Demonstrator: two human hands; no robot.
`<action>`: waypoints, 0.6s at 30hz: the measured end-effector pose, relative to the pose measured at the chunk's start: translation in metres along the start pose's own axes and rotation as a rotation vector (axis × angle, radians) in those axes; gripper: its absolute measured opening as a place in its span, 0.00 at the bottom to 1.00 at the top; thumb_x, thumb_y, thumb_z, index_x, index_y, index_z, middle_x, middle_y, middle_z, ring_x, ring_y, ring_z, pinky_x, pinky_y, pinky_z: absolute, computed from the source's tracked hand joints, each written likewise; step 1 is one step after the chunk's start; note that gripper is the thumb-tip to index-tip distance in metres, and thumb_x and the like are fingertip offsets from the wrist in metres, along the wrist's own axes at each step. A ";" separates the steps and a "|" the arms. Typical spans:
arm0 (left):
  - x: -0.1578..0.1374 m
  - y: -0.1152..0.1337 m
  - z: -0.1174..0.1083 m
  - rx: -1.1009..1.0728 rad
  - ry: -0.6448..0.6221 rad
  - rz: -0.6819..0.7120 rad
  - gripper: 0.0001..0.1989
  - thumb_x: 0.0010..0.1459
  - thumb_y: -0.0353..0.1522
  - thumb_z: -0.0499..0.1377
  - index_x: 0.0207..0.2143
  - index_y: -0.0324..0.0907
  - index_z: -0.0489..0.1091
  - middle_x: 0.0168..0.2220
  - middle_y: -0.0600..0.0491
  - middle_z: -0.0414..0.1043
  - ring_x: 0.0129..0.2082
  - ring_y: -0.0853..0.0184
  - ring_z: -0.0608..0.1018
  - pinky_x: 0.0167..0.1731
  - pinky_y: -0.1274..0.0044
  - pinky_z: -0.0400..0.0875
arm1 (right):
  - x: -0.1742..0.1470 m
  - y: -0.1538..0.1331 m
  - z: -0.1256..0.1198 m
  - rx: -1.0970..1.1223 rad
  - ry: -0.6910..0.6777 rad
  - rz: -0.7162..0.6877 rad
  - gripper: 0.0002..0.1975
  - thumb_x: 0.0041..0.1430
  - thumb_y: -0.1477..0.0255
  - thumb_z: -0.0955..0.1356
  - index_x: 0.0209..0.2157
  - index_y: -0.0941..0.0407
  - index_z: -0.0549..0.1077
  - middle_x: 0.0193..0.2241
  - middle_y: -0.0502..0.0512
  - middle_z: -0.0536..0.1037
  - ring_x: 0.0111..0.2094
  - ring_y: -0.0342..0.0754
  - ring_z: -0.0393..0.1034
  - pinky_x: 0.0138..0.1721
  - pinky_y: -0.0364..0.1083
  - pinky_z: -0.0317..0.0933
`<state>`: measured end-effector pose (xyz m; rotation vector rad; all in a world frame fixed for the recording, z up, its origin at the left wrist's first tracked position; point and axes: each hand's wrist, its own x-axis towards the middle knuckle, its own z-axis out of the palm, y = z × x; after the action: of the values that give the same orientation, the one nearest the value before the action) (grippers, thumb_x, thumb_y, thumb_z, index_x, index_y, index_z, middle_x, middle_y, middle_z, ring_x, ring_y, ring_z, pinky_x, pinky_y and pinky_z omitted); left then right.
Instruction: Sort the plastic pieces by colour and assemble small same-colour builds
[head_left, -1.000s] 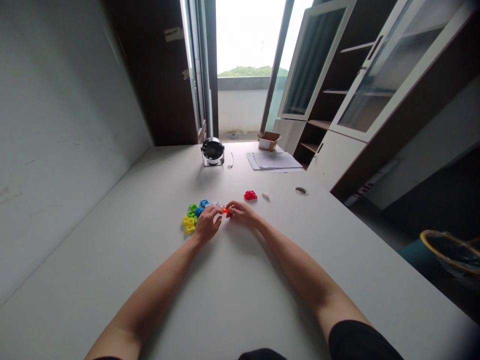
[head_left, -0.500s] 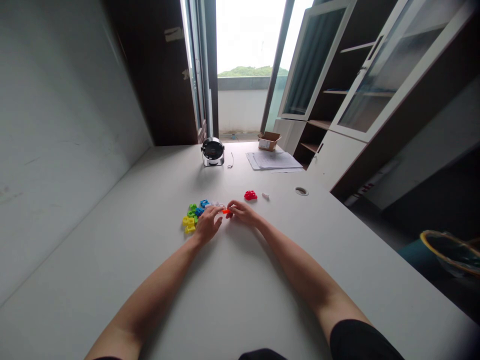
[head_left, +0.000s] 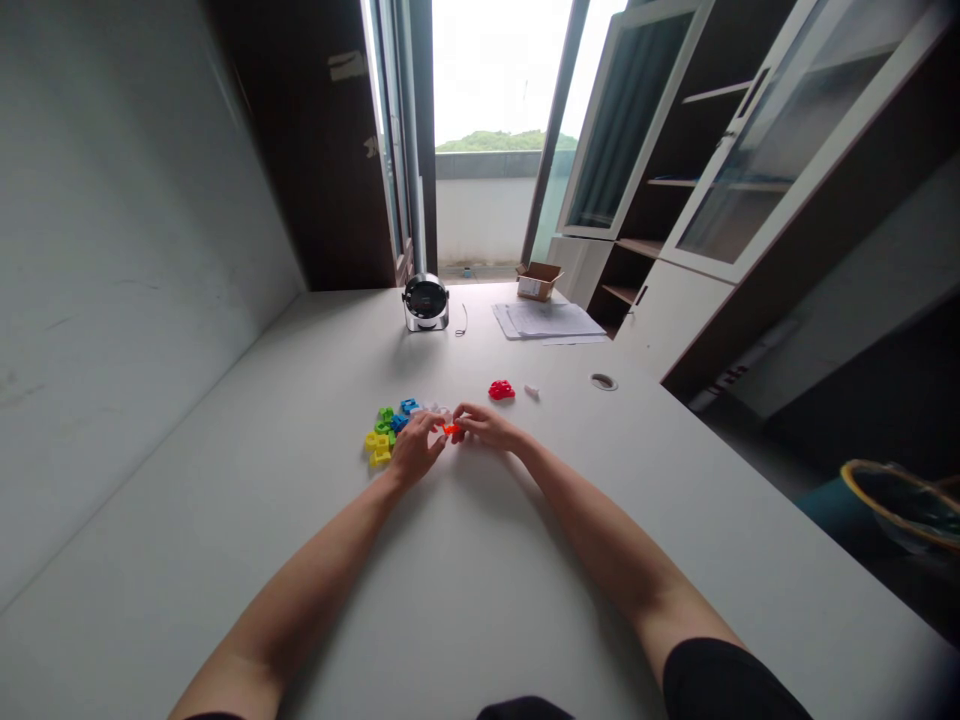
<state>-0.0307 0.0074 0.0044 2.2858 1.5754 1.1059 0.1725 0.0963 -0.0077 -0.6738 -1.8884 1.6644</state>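
Head view: the orange piece [head_left: 451, 429], at mid-width of the counter [head_left: 480, 580], sits slightly farther from the far edge than half a second ago, apparently being turned. The right hand [head_left: 480, 425] pinches it; whether the left hand's [head_left: 415, 447] grip does, I cannot tell. Papers [head_left: 551, 320]: unreadable.

Orange-red plastic piece [head_left: 451, 429]: lies slightly nearer the body than in both earlier views, visible outline altered | left hand [head_left: 417, 449]: thumb closer to piece's left end than a second ago, contact unclear; fingers more curled than half a second ago | right hand [head_left: 482, 427]: fingertips a touch lower, along with piece.
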 end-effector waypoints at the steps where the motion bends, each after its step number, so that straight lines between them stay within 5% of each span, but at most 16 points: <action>1: 0.000 0.000 0.000 0.001 -0.003 -0.006 0.11 0.60 0.27 0.61 0.45 0.46 0.70 0.41 0.51 0.75 0.41 0.63 0.77 0.44 0.71 0.72 | 0.000 0.000 0.000 -0.001 -0.003 -0.006 0.20 0.61 0.52 0.69 0.39 0.55 0.70 0.30 0.55 0.81 0.34 0.47 0.73 0.39 0.46 0.66; 11: 0.000 0.000 0.000 0.006 0.042 -0.106 0.07 0.60 0.29 0.58 0.41 0.45 0.70 0.39 0.53 0.75 0.38 0.65 0.76 0.41 0.74 0.69 | -0.002 0.002 0.000 -0.036 0.016 -0.057 0.23 0.57 0.55 0.73 0.48 0.55 0.72 0.39 0.55 0.80 0.38 0.48 0.73 0.38 0.44 0.65; 18: 0.002 0.000 -0.001 0.002 0.006 -0.138 0.06 0.62 0.30 0.57 0.41 0.46 0.71 0.40 0.53 0.76 0.39 0.64 0.77 0.42 0.73 0.70 | 0.001 0.011 0.005 -0.190 0.112 -0.127 0.22 0.56 0.54 0.73 0.43 0.57 0.74 0.35 0.54 0.78 0.33 0.46 0.71 0.34 0.44 0.65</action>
<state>-0.0309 0.0085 0.0062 2.1393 1.7074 1.0784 0.1683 0.0943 -0.0190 -0.6910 -1.9813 1.3531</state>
